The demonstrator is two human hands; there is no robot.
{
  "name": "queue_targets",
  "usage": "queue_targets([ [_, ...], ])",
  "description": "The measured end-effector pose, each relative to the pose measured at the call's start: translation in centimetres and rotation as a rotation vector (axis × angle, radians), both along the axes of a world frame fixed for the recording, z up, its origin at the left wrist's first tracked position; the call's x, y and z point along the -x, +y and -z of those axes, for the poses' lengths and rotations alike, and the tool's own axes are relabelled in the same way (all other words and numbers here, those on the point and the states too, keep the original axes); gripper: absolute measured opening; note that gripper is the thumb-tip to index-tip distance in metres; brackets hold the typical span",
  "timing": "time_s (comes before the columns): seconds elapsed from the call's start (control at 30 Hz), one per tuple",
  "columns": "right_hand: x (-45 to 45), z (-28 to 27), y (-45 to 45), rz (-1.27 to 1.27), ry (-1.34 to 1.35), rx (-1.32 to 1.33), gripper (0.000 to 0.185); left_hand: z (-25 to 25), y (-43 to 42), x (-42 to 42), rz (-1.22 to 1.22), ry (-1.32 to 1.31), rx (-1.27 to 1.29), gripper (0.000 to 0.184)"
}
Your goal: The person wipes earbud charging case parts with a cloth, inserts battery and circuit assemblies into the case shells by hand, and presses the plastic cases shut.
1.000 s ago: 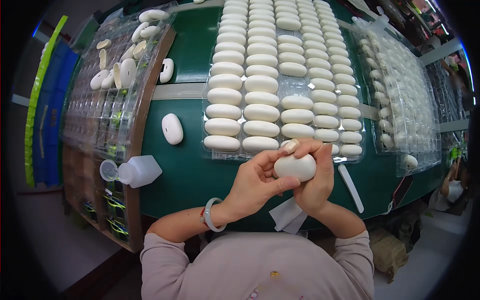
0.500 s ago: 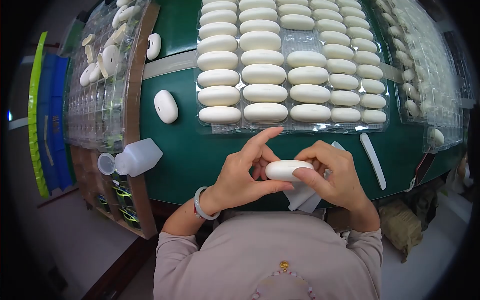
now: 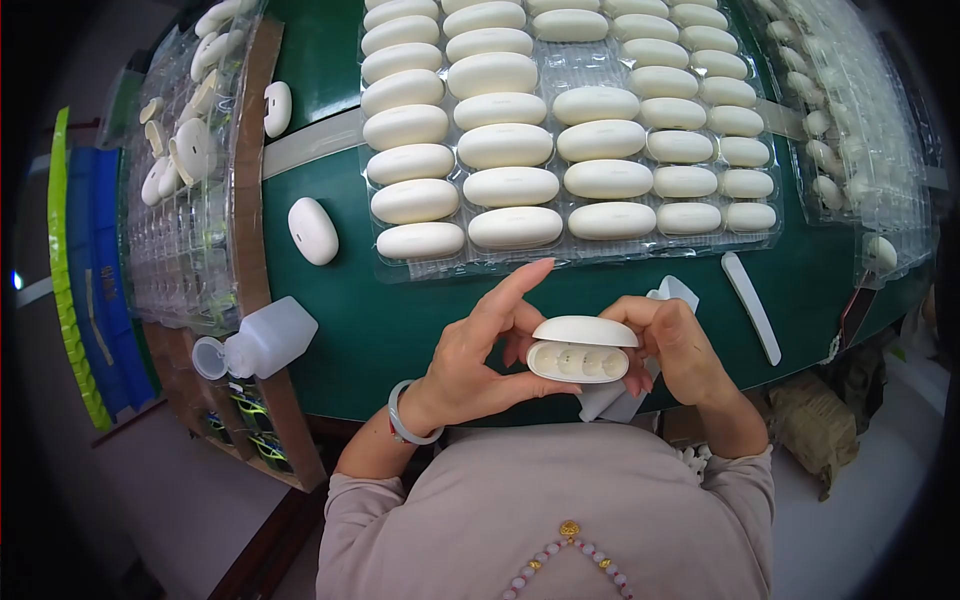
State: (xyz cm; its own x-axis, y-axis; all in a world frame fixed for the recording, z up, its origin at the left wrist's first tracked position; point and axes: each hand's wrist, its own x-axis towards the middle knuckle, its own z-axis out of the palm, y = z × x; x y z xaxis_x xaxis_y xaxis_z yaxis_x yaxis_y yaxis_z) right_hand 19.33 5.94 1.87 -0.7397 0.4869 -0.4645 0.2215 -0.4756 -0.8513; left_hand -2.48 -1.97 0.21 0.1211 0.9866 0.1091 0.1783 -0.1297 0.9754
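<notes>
Left hand (image 3: 465, 375): thumb lies along the lower edge of an open white case (image 3: 580, 330), other fingers behind its left end, index finger raised apart toward 1 o'clock. We count it as clamped on the case. Right hand (image 3: 685, 350): closed about the case's right end, fingers partly hidden from us. The case sits between the two hands, above the near edge of the desk (image 3: 400, 330), lid tilted up, the lower half facing us with a row of rounded hollows.

From the case outward: a white cloth (image 3: 610, 402) shows at 5 o'clock, just beyond the right hand, which covers part of it. A pale bracelet (image 3: 402, 412) circles the left wrist at 8 o'clock; a beaded necklace (image 3: 570, 540) hangs at 6.

At 12 o'clock we note a clear tray (image 3: 410, 270) with five columns of shut white cases. Between 2 and 3, a flat white stick (image 3: 750, 308) lies slanted. Farther out at 2, stacked clear trays (image 3: 880, 130) carry more white pieces.

At 9 we see a translucent bottle (image 3: 275, 337) tipped, its cap open. At 10, a loose white case (image 3: 313, 231) rests on the green surface; beyond, another clear tray (image 3: 190, 250) bears scattered white parts.
</notes>
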Motion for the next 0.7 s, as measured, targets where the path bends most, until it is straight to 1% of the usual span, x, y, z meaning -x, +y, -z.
queue_targets([
  [0.13,-0.4,-0.5,-0.9,0.089,0.131,0.081,0.044,-0.1,0.1,0.0,-0.004,-0.016,-0.018,0.098],
  [0.23,-0.1,-0.6,-1.9,0.088,0.104,-0.041,0.033,-0.4,0.0,-0.1,-0.032,-0.052,0.022,0.096],
  [0.27,-0.2,-0.4,-1.9,0.125,0.14,0.131,0.026,-0.5,-0.1,-0.2,-0.045,-0.065,0.042,0.096],
  [0.37,0.0,0.3,-1.5,0.2,0.125,0.449,0.025,-0.3,-0.7,-0.7,-0.128,-0.044,-0.048,0.095],
  [0.4,0.0,0.6,-1.5,0.215,0.156,0.483,0.025,-0.5,-0.9,-0.8,-0.164,-0.072,-0.049,0.08],
  [0.5,0.2,0.8,-1.6,0.198,0.163,0.465,0.025,-1.4,-0.7,0.1,-0.087,0.197,-0.177,0.063],
  [0.53,0.3,0.8,-1.6,0.2,0.158,0.447,0.025,-1.6,-0.7,-0.1,-0.115,0.133,-0.132,0.05],
  [0.6,0.3,0.7,-1.8,0.212,0.145,0.413,0.026,-1.6,-0.7,0.0,-0.132,0.144,-0.153,0.049],
  [0.7,0.0,0.9,-2.3,0.247,0.188,0.301,0.021,-1.5,-0.7,-0.1,-0.16,0.117,-0.156,0.045],
])
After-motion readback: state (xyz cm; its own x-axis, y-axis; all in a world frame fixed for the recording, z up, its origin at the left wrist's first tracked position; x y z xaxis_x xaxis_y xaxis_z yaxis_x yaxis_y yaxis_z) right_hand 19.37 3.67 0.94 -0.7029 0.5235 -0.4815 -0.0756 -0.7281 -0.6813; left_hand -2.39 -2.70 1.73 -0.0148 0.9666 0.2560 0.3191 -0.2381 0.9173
